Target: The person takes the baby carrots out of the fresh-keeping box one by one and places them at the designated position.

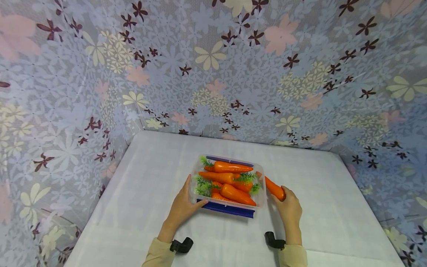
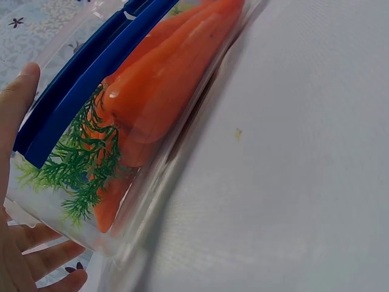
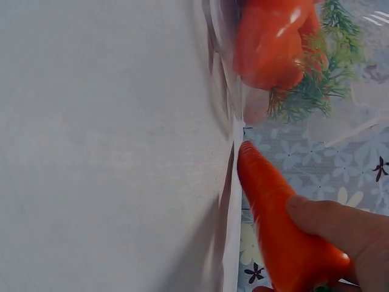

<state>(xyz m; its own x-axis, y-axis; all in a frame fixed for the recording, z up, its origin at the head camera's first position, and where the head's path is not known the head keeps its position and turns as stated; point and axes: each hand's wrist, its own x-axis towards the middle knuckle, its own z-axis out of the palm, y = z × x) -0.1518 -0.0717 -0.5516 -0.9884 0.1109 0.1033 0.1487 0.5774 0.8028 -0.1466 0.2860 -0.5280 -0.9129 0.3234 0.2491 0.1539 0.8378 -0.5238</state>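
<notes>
A clear plastic box [image 1: 263,196] with blue side clips [image 1: 230,210] stands on the white table, filled with several orange toy carrots [image 1: 235,194] that have green leafy tops. At its left end, my left hand [image 1: 181,205] touches the box with fingers spread along the side and the thumb at the front corner. The left wrist view shows that thumb [image 2: 21,91] beside the blue clip. To the right of the box my right hand [image 1: 289,207] grips another carrot [image 3: 279,219] by its thick end. Its narrow tip points toward the box's right wall, overlapping it in the head view.
A white cloth [image 1: 150,174] covers the table. Floral fabric walls [image 1: 213,74] rise behind it and at both sides. Black wrist-worn devices [image 1: 181,245] sit on both wrists, just past the beige sleeves [image 1: 293,256].
</notes>
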